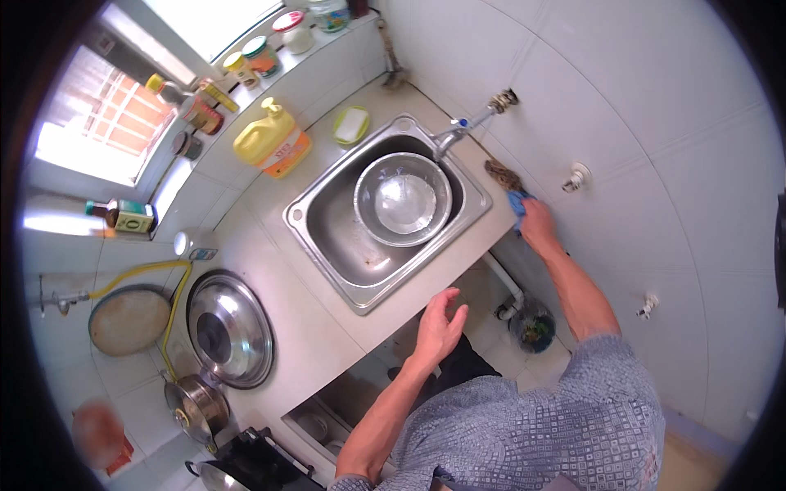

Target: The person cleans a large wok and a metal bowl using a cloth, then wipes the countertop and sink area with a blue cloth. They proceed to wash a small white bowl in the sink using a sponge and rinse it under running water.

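My right hand [538,226] grips a blue cloth [517,205] at the right end of the counter, close to the tiled wall. Just behind the cloth lies a brown, frayed scrubber or rag [505,175]. My left hand [441,325] hovers in front of the counter's edge with its fingers apart and nothing in it. Between the hands and the window wall is a stainless steel sink [344,245]. A round metal basin [363,215] stands inside it with some water, below the faucet [454,134].
On the counter [307,344] are a yellow detergent jug [270,141], a soap dish [351,126] and a large metal lid [245,331]. Jars [263,55] line the sill. A pot [196,405] stands near the stove [264,460]. Beneath the counter are a drain pipe [505,276] and a waste bin [533,331].
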Tool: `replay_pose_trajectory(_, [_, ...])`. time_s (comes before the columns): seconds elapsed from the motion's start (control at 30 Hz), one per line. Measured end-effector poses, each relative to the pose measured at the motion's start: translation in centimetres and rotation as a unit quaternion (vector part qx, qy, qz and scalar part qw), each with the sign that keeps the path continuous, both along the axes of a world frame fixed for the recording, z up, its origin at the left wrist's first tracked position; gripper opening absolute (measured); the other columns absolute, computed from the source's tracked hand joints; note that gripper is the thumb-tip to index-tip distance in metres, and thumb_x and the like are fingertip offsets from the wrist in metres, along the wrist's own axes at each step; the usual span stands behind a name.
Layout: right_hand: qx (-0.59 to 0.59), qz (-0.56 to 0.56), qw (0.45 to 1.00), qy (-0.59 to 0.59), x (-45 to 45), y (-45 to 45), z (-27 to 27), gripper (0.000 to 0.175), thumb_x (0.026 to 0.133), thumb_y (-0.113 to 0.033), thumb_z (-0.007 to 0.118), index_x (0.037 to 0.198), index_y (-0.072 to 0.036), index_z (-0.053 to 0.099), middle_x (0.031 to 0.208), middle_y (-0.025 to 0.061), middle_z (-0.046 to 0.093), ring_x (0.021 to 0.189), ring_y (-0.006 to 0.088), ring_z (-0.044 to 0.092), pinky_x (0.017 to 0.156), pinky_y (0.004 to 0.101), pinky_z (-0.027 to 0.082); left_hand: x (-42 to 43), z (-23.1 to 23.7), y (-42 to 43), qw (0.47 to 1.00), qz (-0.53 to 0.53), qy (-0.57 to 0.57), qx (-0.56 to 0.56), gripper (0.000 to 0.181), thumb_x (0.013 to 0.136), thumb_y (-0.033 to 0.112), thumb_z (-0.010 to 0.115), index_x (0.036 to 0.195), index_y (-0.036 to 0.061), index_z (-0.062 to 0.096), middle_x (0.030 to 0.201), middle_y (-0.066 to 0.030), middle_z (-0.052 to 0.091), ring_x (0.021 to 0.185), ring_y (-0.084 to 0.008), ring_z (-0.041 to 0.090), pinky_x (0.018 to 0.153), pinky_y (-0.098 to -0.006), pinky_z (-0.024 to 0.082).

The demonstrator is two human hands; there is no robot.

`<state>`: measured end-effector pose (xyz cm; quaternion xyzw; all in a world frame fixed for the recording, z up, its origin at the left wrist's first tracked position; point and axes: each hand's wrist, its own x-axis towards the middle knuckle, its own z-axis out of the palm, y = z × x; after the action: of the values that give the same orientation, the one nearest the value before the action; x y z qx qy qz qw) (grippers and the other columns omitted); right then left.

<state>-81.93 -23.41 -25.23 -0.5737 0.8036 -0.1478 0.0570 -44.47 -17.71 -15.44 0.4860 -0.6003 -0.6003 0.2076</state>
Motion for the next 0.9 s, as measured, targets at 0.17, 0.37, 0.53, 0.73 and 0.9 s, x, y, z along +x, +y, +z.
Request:
replay_pose_trajectory(0.17, [0.001, -0.095, 0.995, -0.03, 2.1, 1.5, 2.7, 0.043, 0.09, 0.0, 0.055, 0.13, -0.005, 0.067, 0.126, 0.019, 0.07, 0.119, 0.042, 0.063, 0.102, 0.0526, 0.051, -0.1, 0.2, 0.6, 0.999, -0.016, -0.034, 0.004, 0.046, 0.099, 0.023, 0.071, 0.138, 0.001, 0.06, 0.134, -0.019, 0.064, 0.118, -0.0303, 0.068, 0.096, -0.0415, 0.059])
replay_pose_trajectory(0.37, [-0.052, -0.001, 0.999, 0.012, 2.6, -0.6, -0.7, 0.039, 0.088, -0.001, 0.057, 0.125, -0.002, 0.067, 0.123, 0.019, 0.07, 0.118, 0.0415, 0.062, 0.103, 0.0505, 0.049, -0.1, -0.3, 1.7, 0.998, -0.043, -0.042, 0.003, 0.045, 0.1, 0.026, 0.069, 0.137, 0.0014, 0.06, 0.133, -0.0193, 0.064, 0.12, -0.0333, 0.067, 0.101, -0.0434, 0.056])
replay_pose_trajectory(0.53, [0.011, 0.1, 0.989, -0.105, 8.2, 2.5, 0.6, 0.039, 0.085, -0.001, 0.057, 0.122, -0.002, 0.071, 0.118, 0.019, 0.073, 0.111, 0.039, 0.067, 0.1, 0.0467, 0.052, 1.2, -0.8, 2.3, 0.998, 0.004, -0.052, 0.039, 0.047, 0.1, 0.027, 0.07, 0.138, 0.0022, 0.059, 0.133, -0.0179, 0.064, 0.119, -0.0336, 0.067, 0.102, -0.0433, 0.055])
replay_pose_trajectory(0.73, [0.165, 0.119, 0.844, -0.497, 20.3, 0.6, 7.1, 0.044, 0.086, -0.001, 0.062, 0.129, 0.001, 0.069, 0.122, 0.0091, 0.073, 0.114, 0.0199, 0.067, 0.103, 0.0334, 0.052, 4.6, 0.9, 2.3, 0.986, 0.155, -0.035, 0.06, 0.049, 0.099, 0.019, 0.072, 0.142, 0.0022, 0.056, 0.14, -0.0165, 0.06, 0.124, -0.0289, 0.064, 0.099, -0.0396, 0.058])
replay_pose_trajectory(0.9, [0.172, 0.237, 0.763, -0.576, 30.5, -7.8, 8.7, 0.048, 0.089, -0.003, 0.068, 0.136, 0.002, 0.064, 0.131, 0.0108, 0.068, 0.124, 0.0201, 0.063, 0.11, 0.0348, 0.048, 8.6, 1.4, 0.3, 0.947, 0.313, -0.002, -0.076, 0.055, 0.096, 0.009, 0.074, 0.146, 0.0019, 0.053, 0.145, -0.0167, 0.055, 0.129, -0.0266, 0.061, 0.099, -0.0382, 0.059])
